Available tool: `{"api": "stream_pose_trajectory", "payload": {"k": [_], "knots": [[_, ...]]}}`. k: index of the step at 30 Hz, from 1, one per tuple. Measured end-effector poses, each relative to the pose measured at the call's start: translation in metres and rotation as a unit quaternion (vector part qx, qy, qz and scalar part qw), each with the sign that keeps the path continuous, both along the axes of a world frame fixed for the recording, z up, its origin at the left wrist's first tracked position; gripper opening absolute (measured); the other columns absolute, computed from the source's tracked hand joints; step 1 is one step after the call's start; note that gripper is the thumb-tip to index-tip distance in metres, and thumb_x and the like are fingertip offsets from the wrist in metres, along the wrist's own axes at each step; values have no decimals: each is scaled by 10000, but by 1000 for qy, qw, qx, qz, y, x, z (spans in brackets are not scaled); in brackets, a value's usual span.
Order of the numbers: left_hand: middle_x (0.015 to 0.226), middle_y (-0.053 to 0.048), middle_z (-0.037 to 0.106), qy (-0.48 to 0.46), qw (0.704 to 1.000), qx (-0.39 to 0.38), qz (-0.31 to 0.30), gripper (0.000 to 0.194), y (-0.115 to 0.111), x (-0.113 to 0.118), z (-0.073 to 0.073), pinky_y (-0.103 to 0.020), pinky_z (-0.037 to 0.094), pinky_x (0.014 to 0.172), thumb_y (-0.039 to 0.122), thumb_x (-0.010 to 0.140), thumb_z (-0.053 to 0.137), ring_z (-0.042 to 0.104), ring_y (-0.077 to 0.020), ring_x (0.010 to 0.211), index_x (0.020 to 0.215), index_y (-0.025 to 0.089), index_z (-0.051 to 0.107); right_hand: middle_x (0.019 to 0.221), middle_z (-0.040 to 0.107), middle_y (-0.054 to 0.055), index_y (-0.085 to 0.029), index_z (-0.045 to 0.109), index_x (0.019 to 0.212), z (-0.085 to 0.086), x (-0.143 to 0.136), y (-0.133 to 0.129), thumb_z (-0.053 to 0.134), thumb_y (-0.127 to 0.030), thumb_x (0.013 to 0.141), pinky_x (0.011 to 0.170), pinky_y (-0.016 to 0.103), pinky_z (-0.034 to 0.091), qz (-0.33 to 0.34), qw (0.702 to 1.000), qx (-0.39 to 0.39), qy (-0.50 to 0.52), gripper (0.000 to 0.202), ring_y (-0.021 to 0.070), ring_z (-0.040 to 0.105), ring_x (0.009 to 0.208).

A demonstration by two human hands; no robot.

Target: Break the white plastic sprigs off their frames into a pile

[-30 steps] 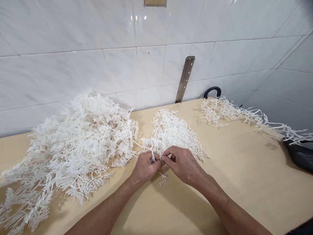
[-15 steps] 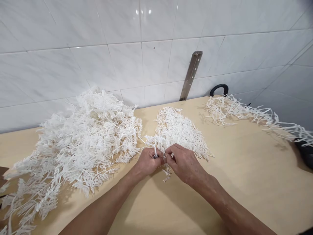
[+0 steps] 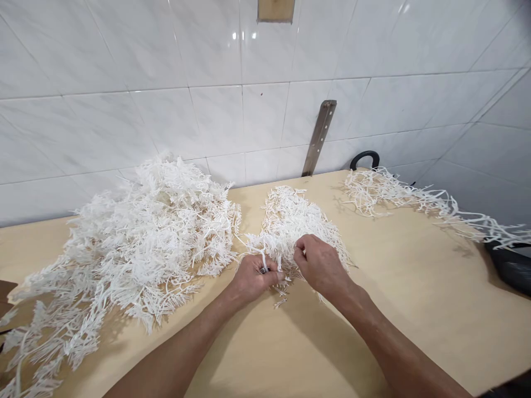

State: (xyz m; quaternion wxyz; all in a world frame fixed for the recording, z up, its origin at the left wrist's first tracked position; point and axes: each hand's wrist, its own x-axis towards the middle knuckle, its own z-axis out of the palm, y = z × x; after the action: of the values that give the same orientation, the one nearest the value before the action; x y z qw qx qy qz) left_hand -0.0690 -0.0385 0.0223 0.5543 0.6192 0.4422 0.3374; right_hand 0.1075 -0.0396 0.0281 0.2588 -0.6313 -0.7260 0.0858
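Note:
My left hand (image 3: 256, 276) is closed on a white plastic sprig (image 3: 264, 255), whose stem curves up over the fingers; a ring shows on that hand. To its right, my right hand (image 3: 320, 262) is held apart from it with fingers curled together, over the edge of a small heap of white sprig pieces (image 3: 301, 215). Whatever the right fingers hold, if anything, is hidden. A few loose bits (image 3: 281, 302) lie on the table just below the left hand.
A large pile of white branching sprigs (image 3: 157, 237) covers the left of the wooden table (image 3: 398, 293). Bare white stems (image 3: 415, 198) stretch along the right, near a black handle (image 3: 365, 158) and a black object (image 3: 510, 268). A metal bracket (image 3: 319, 138) stands against the tiled wall.
My right hand has moved away from the left, to the right and slightly up. The left hand stays nearly in place, still holding the sprig. The view has tilted up slightly.

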Motion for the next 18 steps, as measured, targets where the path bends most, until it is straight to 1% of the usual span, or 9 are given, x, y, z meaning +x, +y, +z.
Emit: {"api": "stream_pose_trajectory", "payload": {"k": [2,4,7,9,11,13,16,18], "knots": [[595,1,566,5,1000,11,0,227,-2,1,-2,-259,366,626,343,693,699,492,-132,613,612,148,617,721,621,29,-192,562,795,2,8,4,458,-220,871,618,285,375,-19,1000,-9,21,132,169,557,643],[598,2,570,12,1000,24,2,244,-2,3,-4,-254,366,619,354,732,680,494,-128,609,617,150,614,686,623,13,-196,586,846,7,15,5,482,-262,860,613,285,388,-28,998,-25,48,123,173,566,628],[584,7,561,26,999,34,7,243,-2,4,-6,-245,360,597,340,758,666,491,-121,591,619,148,612,653,629,4,-200,635,905,16,22,2,490,-271,836,570,281,388,-30,995,-46,84,175,163,549,558],[568,15,548,40,999,36,8,233,-2,4,-6,-240,353,581,322,759,663,481,-115,574,613,151,605,657,647,-1,-215,674,899,22,23,-3,492,-288,837,536,274,385,0,990,-82,115,205,153,536,524],[549,23,524,59,997,40,11,233,-3,6,-5,-236,341,566,304,764,649,463,-109,558,596,157,586,691,673,-1,-229,701,847,26,21,-7,499,-325,852,528,265,391,54,981,-126,137,223,152,554,554],[550,26,515,74,996,50,12,226,-4,7,-4,-233,336,560,287,769,628,453,-106,558,589,161,576,707,683,-1,-229,710,790,29,17,-9,497,-370,875,535,259,390,99,973,-156,136,269,154,565,599],[564,23,519,82,995,64,4,220,-6,10,-4,-231,336,554,280,776,597,451,-106,559,591,164,577,647,654,-5,-216,710,739,27,8,-10,469,-396,903,525,258,359,118,973,-164,113,343,144,525,583],[569,16,533,86,994,71,3,223,-7,11,-5,-234,344,558,279,780,577,467,-112,566,590,164,592,620,637,-9,-210,707,719,24,4,-9,477,-378,898,514,254,344,119,973,-162,111,336,136,503,567]]}}
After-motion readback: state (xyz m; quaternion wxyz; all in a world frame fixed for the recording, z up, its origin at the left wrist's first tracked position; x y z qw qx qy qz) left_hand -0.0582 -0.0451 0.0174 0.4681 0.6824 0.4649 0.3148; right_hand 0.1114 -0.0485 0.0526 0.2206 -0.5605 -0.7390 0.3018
